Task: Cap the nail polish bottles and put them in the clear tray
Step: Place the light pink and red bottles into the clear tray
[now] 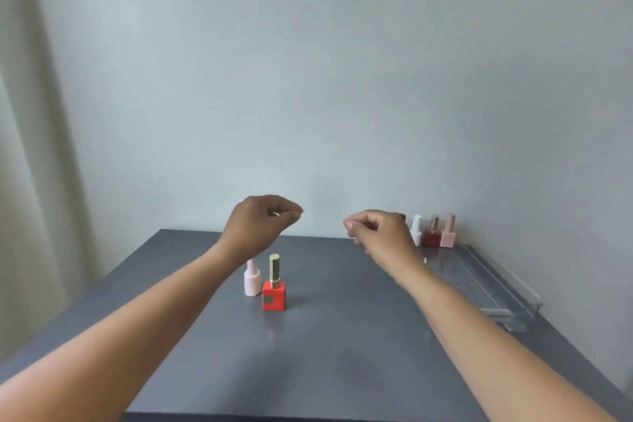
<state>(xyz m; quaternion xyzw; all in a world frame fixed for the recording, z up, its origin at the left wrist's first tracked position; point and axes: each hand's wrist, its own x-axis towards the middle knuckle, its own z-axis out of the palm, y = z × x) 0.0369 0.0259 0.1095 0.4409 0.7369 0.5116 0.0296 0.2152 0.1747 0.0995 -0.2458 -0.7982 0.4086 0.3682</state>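
On the grey bench, going from the left, a curtain hangs along the wall at the far left edge. The left forearm reaches in from the lower left corner and rises to the left hand, which hangs above the bench with the wrist bent and the fingers curled loosely downward, thumb tip meeting the fingertips; it has hold of nothing that can be seen. Directly below that wrist, and well clear of the hand, stand two bottles just beside each other: a pale pink bottle, its top partly hidden behind the forearm, and a red square bottle wearing a tall gold cap. Further right, the right hand hovers at about the same height, also loosely curled with thumb and fingers drawn together and nothing visible in its grip. Behind it and to its right lies the clear tray along the bench's right edge. At the tray's far end three capped bottles stand upright in a row: a white bottle, a dark red bottle and a light pink bottle.
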